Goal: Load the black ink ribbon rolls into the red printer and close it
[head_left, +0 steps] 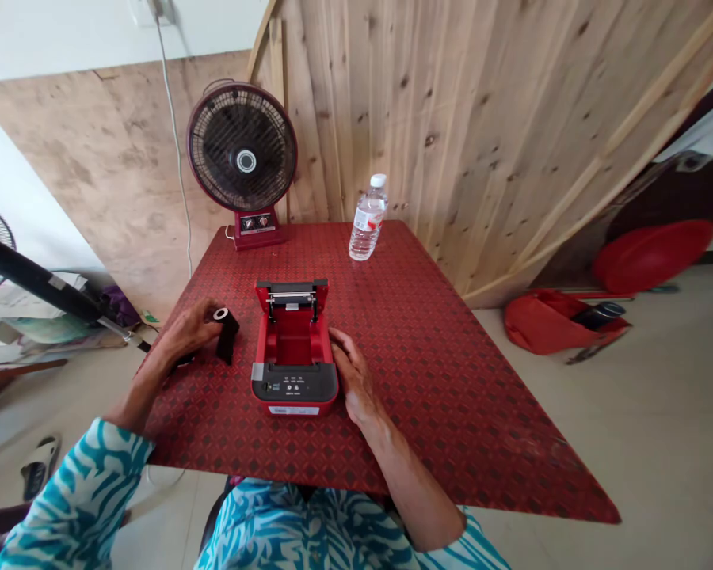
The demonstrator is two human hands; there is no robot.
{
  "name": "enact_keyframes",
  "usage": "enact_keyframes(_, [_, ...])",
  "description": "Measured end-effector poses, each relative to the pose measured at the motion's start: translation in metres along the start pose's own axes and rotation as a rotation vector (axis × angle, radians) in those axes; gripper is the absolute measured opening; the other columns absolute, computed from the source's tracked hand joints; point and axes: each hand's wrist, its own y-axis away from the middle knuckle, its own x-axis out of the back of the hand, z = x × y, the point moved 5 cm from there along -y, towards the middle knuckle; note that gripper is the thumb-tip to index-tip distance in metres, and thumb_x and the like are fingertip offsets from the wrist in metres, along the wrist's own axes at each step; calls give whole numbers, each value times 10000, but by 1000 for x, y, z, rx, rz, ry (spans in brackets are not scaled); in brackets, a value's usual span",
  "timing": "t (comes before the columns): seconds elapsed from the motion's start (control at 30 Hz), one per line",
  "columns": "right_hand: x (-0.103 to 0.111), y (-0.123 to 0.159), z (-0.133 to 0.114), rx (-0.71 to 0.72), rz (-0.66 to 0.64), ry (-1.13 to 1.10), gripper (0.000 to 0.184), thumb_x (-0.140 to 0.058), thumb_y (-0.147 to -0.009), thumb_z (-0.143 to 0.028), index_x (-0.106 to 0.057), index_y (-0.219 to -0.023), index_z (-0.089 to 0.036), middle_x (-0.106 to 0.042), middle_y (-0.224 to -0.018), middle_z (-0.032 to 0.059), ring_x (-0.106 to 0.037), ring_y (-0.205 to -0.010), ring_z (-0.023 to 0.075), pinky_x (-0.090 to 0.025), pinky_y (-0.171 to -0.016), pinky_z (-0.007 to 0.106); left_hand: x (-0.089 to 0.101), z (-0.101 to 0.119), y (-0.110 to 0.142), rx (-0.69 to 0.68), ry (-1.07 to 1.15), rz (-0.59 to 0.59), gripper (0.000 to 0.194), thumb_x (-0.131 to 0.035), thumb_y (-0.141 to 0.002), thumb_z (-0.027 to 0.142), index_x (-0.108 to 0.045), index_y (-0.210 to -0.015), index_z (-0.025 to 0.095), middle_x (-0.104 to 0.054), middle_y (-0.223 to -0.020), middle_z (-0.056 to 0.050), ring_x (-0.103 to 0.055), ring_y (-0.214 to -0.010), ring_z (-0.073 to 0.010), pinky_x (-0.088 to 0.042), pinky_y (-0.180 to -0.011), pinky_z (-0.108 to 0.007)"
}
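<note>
A red and black label printer (294, 384) sits on the table in front of me, its lid (292, 294) raised and its red inner bay exposed. The bay holds no roll. My right hand (353, 376) lies along the printer's right side, fingers extended and touching it. To the left of the printer, my left hand (196, 326) is closed at the edge of a black roll (228, 336) with a pale core, its loose black end hanging down toward the tabletop. The far fingers of the left hand are partly hidden.
On the red patterned table (428, 380), a dark red fan (242, 150) stands at the back left and a clear water bottle (368, 222) at the back. A wooden wall (451, 119) rises behind. A red bag (540, 321) is on the floor at right.
</note>
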Motion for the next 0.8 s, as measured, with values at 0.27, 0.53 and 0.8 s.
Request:
enact_keyframes(0.27, [-2,2,-3,-8,-11,-30,376,-623,-816,-479,-651,-1133,-278,-700,-1208,19,-619,-1147,250,-480,-977,402,7,12,39,42,442,-103,595,-681,-676,538,-627,-1149,182,-720,-904,-69,-642,-689,-207,-468,-576,-264])
enact_keyframes(0.53, [0,0,2,-28,-3,-25,421,-648,-790,-498,-643,-1144,-268,-691,-1231,34,-611,-1168,270,-487,-965,414,-19,3,27,-192,-399,19,329,-486,-776,274,-603,-1063,166,-691,-1047,-142,-654,-1011,-318,-473,-914,-442])
enact_keyframes(0.8, [1,1,1,-13,-5,5,410,-630,-806,-477,-639,-1158,-267,-669,-1268,37,-564,-1235,273,-450,-1016,435,37,-17,46,-70,-241,164,534,-528,-816,509,-565,-1244,190,-688,-1186,-109,-643,-1093,-270,-478,-975,-387])
